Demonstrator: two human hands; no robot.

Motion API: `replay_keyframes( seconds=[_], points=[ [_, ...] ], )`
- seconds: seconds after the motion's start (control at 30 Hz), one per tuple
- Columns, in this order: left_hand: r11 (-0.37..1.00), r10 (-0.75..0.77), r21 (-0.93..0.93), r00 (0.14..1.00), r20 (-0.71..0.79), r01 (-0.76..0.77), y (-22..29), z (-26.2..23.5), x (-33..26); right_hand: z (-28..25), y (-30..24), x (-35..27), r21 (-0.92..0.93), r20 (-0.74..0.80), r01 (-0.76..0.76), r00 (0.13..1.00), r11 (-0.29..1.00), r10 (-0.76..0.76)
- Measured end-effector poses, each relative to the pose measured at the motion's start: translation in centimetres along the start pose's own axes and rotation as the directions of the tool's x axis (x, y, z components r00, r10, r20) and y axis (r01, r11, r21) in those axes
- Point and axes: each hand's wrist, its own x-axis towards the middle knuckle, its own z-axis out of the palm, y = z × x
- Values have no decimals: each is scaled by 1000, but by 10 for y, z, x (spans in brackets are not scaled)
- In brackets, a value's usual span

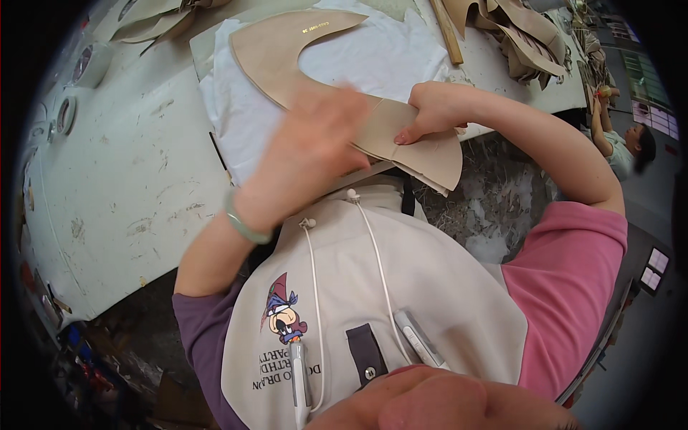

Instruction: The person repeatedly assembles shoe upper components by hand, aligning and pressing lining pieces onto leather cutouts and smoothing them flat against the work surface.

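Note:
A curved beige leather-like piece [269, 61], shaped like a shoe upper with small gold print at its far end, lies over a white cloth [222, 107] on the table. Its near right end hangs past the table's edge, and layers show along the lower rim. My right hand [437, 111] pinches that end, thumb on top and fingers underneath. Over the middle of the piece is my left hand [315, 136], smeared by motion; its fingers cannot be made out. A green bangle [247, 222] circles the left wrist.
Rolls of tape [66, 115] stand on the white table [129, 193] at left. Stacked beige pieces [523, 43] lie at the far right beside a wooden stick [448, 32], with more pieces [154, 18] far left. Another person [620, 147] works at right.

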Motion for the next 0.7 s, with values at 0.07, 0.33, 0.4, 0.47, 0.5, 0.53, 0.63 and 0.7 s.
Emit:
replay_keyframes(
  seconds=[0.07,0.33,0.4,0.47,0.5,0.53,0.63,0.7],
  points=[
    [992,53,116,998,38,-57,8,22,-4,-4,-2,-3,-10,14,16,1000,1000,-16],
    [685,-410,-721,873,-264,103,22,-28,17,-30,55,0,747,-569,655,541,-113,-620],
    [497,-416,-864,850,-324,-86,22,-49,24,-20,13,4,651,-658,718,373,-245,-654],
    [416,-414,-899,853,-319,-134,24,-60,27,-12,-22,-11,442,-805,833,204,-333,-558],
    [452,-388,-881,859,-335,-139,32,-67,32,-14,-41,-32,409,-860,801,179,-437,-477],
    [360,-420,-923,860,-292,-138,42,-74,38,-18,-49,-43,390,-879,810,186,-438,-439],
    [265,-440,-953,861,-256,-147,60,-93,46,-28,-58,-63,287,-903,844,81,-454,-421],
    [316,-394,-922,853,-343,-225,60,-96,47,-33,-59,-77,207,-896,860,-25,-467,-443]
  ],
)
